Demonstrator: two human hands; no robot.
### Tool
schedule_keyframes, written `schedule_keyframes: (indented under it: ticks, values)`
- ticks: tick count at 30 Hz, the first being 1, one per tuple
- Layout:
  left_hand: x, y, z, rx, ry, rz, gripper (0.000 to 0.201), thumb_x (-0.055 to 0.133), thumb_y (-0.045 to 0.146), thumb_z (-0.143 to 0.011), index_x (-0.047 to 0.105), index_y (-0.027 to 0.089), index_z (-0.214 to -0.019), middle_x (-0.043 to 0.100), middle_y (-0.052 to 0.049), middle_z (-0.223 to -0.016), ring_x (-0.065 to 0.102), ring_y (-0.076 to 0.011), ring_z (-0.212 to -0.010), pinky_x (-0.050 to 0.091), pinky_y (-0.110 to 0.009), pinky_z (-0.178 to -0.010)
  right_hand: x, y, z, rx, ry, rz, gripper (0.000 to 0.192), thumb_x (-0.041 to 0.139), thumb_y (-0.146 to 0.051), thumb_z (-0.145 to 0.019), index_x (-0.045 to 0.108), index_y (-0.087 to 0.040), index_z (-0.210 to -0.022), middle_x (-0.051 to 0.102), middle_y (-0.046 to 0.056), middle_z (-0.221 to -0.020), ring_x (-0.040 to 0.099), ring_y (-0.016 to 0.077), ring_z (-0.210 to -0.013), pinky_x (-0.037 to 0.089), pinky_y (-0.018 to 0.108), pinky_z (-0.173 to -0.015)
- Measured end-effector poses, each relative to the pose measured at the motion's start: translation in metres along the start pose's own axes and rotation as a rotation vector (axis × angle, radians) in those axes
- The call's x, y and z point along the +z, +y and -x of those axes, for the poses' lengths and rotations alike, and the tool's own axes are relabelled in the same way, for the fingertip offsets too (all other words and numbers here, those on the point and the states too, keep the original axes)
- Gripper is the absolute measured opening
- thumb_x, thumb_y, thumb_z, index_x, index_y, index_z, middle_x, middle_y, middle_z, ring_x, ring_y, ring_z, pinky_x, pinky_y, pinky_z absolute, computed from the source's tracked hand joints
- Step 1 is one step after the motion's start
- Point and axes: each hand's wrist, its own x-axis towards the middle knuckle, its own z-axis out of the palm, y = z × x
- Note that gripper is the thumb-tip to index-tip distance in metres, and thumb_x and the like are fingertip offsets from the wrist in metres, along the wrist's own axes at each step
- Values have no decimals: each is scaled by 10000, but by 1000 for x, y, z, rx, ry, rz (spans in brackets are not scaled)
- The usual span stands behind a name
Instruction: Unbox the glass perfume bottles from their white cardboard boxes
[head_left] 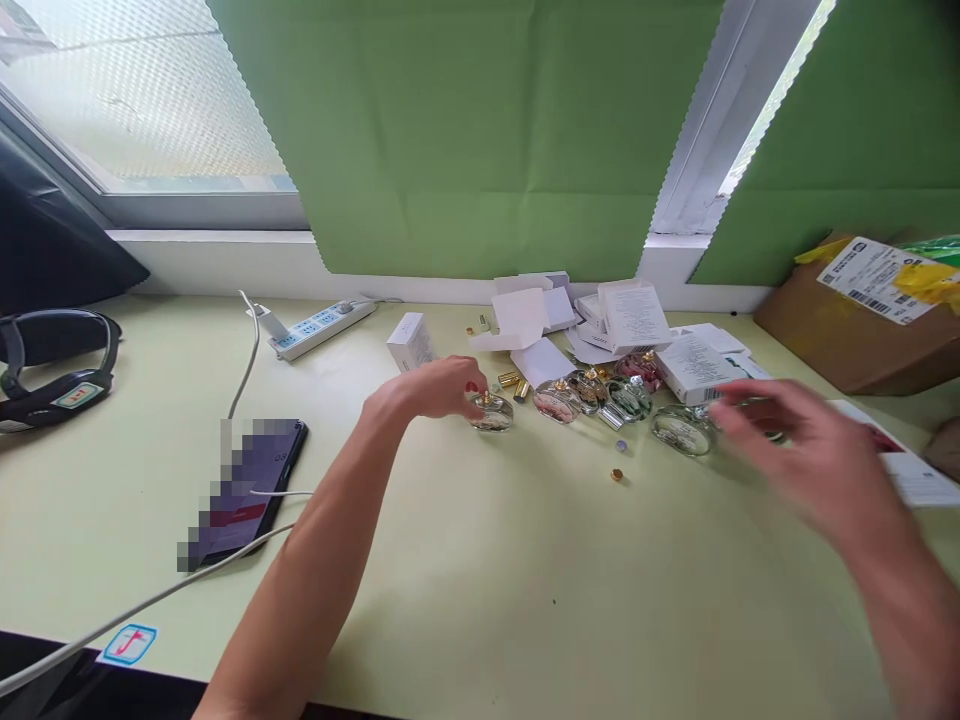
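My left hand (448,386) is closed at the left side of a clear oval perfume bottle (493,414) with a gold neck, which stands on the table. My right hand (799,440), smeared by motion, is over the table's right side with thumb and fingers apart. Just left of its fingertips is a larger clear glass bottle (681,431). Between my hands stand or lie a pink-tinted bottle (556,402), a dark-patterned bottle (587,391), a greenish bottle (630,399) and a deep pink bottle (646,369). Part of what lies behind my right hand is hidden.
White cartons (636,316) pile up behind the bottles; another white box (411,341) stands left. Gold caps (522,389) and a small gold ring (616,475) lie nearby. Left are a phone (259,490), a cable (142,603) and a power strip (322,328). A cardboard box (840,335) sits right.
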Motion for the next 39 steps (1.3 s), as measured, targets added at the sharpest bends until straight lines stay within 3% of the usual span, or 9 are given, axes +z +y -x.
schedule_keyframes:
  ticks: [3, 6, 9, 16, 22, 25, 29, 35, 39]
  values:
    - [1, -10, -2, -92, 21, -7, 430, 618, 495, -787, 671, 257, -1141, 647, -73, -1208, 612, -237, -1013, 453, -258, -727, 69, -51, 3, -147, -270, -110, 253, 628, -433, -860, 670, -241, -1019, 689, 61, -1033, 645, 173, -680, 514, 315, -621]
    - [2, -13, -3, -161, 25, -34, 469, 596, 500, -800, 642, 255, -1197, 612, -78, -1269, 578, -262, -1094, 469, -286, -774, 109, -65, 6, -209, -313, -25, 349, 617, -418, -873, 628, -225, -1164, 659, 71, -1215, 633, 147, -622, 529, 331, -658]
    - [0, -9, 0, -155, 14, -57, 490, 606, 496, -806, 619, 252, -1231, 600, -77, -1282, 535, -287, -1159, 444, -352, -909, 126, -65, 5, -194, -283, 39, 419, 603, -405, -889, 591, -217, -1262, 640, 89, -1289, 633, 166, -604, 524, 371, -674]
    - [-9, 9, 16, -66, 102, -155, 501, 627, 405, -843, 555, 228, -1307, 560, -92, -1323, 482, -272, -1241, 349, -394, -1023, 144, -69, -4, -171, -239, 56, 398, 620, -378, -883, 650, -163, -1217, 707, 135, -1178, 675, 322, -944, 511, 423, -766]
    - [-26, 37, 43, 58, 351, -133, 422, 521, 395, -935, 543, 220, -1318, 572, -64, -1266, 500, -257, -1183, 360, -366, -983, 123, -71, -10, -115, -203, -114, 570, 667, -484, -838, 571, -218, -1333, 735, 73, -1084, 569, 129, -543, 526, 318, -603]
    - [-26, 56, 48, 172, 300, -54, 321, 501, 396, -955, 610, 217, -1198, 608, -50, -1200, 567, -226, -1088, 407, -311, -885, 95, -61, -12, -8, -82, -357, 610, 748, -499, -757, 591, -265, -1298, 705, 67, -1101, 547, 104, -563, 517, 276, -550]
    - [10, 93, 30, 416, 46, -45, 227, 554, 345, -934, 656, 199, -1076, 659, -59, -1098, 630, -213, -928, 449, -314, -760, 73, -36, -8, 106, 55, -567, 602, 804, -456, -696, 619, -290, -1245, 680, 68, -1058, 579, 118, -610, 488, 258, -519]
    - [99, 138, -15, 456, 235, 25, 260, 470, 355, -969, 603, 257, -1169, 612, -83, -1211, 587, -228, -1014, 488, -323, -812, 75, -22, 6, 97, 73, -482, 604, 805, -413, -699, 595, -286, -1250, 687, 79, -1071, 525, 103, -552, 520, 298, -584]
    - [121, 138, -27, 457, 281, 70, 334, 318, 295, -1006, 646, 241, -1043, 624, -85, -1102, 581, -233, -1011, 493, -315, -815, 79, -23, 8, 83, 53, -464, 587, 804, -407, -703, 592, -292, -1238, 682, 66, -1074, 508, 97, -557, 502, 286, -577]
